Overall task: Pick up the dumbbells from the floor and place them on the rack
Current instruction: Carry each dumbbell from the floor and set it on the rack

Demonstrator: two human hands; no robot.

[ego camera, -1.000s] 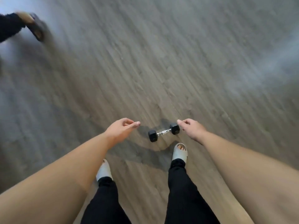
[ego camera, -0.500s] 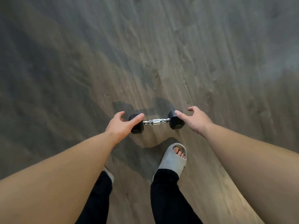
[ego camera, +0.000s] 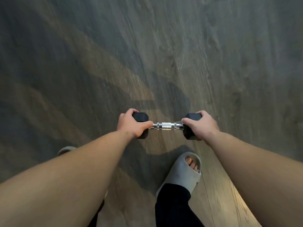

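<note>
Left hand (ego camera: pixel 131 124): wrapped around the dumbbell's left black end.
Dumbbell (ego camera: pixel 165 125): lies sideways, left to right, over the wood floor (ego camera: pixel 229 63); shiny bar bare in the middle.
Right hand (ego camera: pixel 199 124): wrapped around the right black end.
Nearby: grey slipper (ego camera: pixel 182 172) just below.
Room: bare floor ahead.

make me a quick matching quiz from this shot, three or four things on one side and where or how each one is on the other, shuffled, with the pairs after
Things:
1. left hand
2. right hand
3. knurled silver metal handle
4. grey open-toe slide sandal

States:
A. bare between the two hands
B. on the wood-look floor, below the dumbbell in the picture
C. closed over the left black hexagonal head
D. closed over the right black hexagonal head

Pairs: 1-C, 2-D, 3-A, 4-B
</note>
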